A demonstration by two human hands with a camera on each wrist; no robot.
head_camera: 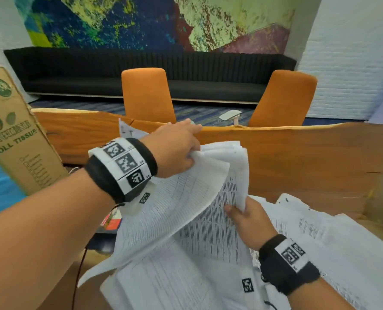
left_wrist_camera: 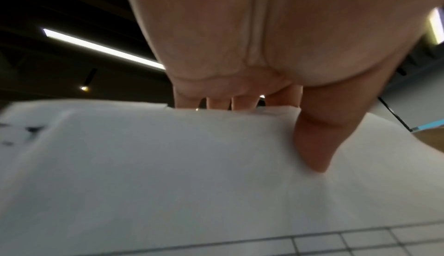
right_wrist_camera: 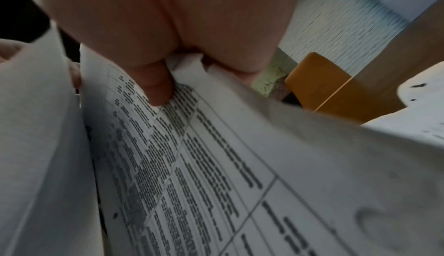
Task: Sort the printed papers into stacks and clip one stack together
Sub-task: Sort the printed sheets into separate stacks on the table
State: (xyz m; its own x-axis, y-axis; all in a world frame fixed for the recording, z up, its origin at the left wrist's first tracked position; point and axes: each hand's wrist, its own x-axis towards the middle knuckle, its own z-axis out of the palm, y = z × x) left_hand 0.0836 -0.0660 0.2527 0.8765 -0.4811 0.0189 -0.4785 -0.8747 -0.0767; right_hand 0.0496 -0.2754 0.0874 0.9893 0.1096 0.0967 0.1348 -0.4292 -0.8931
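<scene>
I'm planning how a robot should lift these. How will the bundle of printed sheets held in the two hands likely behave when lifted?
Likely floppy: the sheets bow and fan apart between the left hand and right hand. Probably apt to slide against each other, since their edges already splay unevenly. Likely easy to crease: the paper bunches where the right hand's fingers pinch it.

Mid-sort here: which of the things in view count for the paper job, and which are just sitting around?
For the job:
- left hand, gripping the lifted sheets
- right hand, pinching the printed stack
- loose papers on the wooden table

Lying about:
- cardboard tissue box
- two orange chairs
- black sofa
</scene>
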